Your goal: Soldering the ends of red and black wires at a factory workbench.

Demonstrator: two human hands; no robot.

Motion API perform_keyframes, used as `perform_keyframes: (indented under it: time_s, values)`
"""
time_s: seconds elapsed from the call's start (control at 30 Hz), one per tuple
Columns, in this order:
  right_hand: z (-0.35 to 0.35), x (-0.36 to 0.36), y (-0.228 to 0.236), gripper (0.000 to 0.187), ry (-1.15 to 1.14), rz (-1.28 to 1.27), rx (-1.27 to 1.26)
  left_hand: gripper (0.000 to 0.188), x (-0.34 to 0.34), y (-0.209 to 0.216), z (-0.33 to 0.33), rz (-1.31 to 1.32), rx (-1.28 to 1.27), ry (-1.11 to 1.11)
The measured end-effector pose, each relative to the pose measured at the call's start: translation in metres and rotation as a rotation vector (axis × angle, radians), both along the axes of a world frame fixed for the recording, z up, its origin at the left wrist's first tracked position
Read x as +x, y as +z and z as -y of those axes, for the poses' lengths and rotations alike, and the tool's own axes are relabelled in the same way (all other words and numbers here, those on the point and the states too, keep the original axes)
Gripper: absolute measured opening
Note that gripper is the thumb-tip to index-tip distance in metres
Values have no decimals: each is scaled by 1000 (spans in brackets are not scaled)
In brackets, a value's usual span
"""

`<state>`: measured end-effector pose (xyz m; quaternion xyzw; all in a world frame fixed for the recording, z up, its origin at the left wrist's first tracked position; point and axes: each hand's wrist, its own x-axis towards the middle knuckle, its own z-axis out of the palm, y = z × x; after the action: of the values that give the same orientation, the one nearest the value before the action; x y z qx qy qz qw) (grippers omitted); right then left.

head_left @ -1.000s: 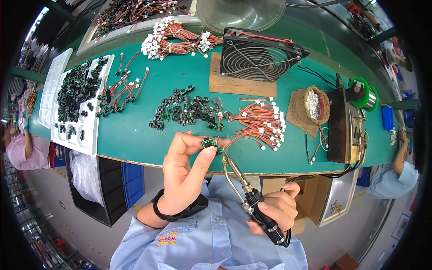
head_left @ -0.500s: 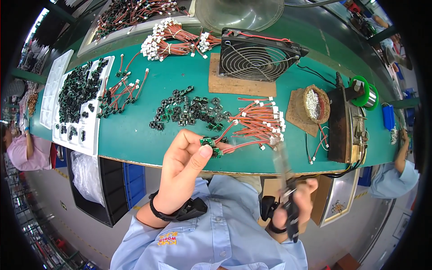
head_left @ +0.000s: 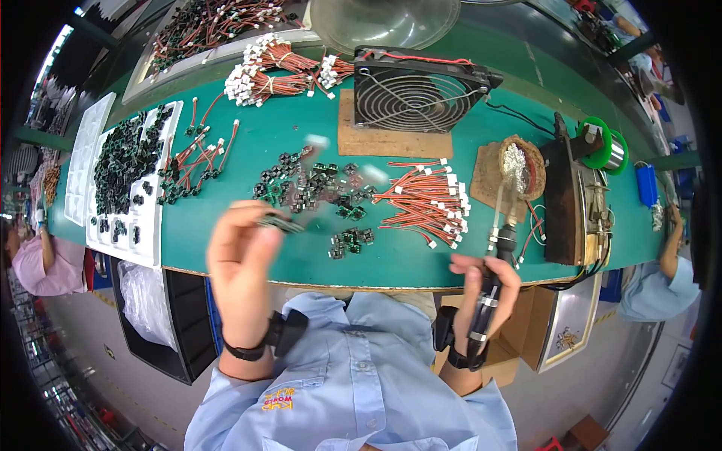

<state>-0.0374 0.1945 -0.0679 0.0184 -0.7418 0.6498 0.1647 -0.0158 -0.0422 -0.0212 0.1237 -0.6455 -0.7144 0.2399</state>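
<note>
Between the thumb and fingers of my left hand (head_left: 239, 259) is a small green circuit board (head_left: 280, 222), held above the front of the green bench and blurred. Two smeared white connectors (head_left: 317, 140) hang in the air beyond it; their wires are too blurred to follow. My right hand (head_left: 496, 284) is closed round a black soldering iron (head_left: 484, 310), its tip pointing away from me at the round pot (head_left: 539, 167) of silvery bits. To its left lie red-and-black wire leads (head_left: 425, 199) with white plugs. Small black-and-green boards (head_left: 304, 184) are scattered mid-bench.
A black fan (head_left: 417, 94) stands on a wooden board at the back. The soldering station (head_left: 571, 203) and a green solder spool (head_left: 618, 152) are at right. White trays (head_left: 171, 135) with boards sit at left, bundled leads (head_left: 271, 68) behind. Co-workers are at both sides.
My left hand has swung left with the board, away from the wire leads. My right hand has lifted over the bench edge, bringing the soldering iron's tip to the pot.
</note>
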Motion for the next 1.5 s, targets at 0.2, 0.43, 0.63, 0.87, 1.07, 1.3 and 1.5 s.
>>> perform_keyframes:
  time_s: [0.2, 0.43, 0.63, 0.87, 1.07, 1.3, 1.5]
  values:
    - [29, -19, 2, 28, 78, -274, 653, 21, 12, -17, 70, 146, -262, 301]
    - [36, -30, 0, 37, 140, -269, 847, 31, 12, -29, 77, 328, -558, 276]
    - [30, -17, 3, 38, 189, -331, 621, 25, 20, -7, 17, 194, -601, 57]
    - [25, 6, 27, 41, 393, -196, 383, 19, 9, -1, -35, 99, -613, -423]
    - [20, 6, 33, 41, 518, -166, 352, 15, 14, -5, -47, 91, -535, -519]
    - [20, 8, 29, 40, 575, -115, 230, 8, 17, -2, -38, 156, -496, -595]
    - [16, 12, 19, 40, 449, 8, 116, 10, 4, 0, -35, 165, -570, -442]
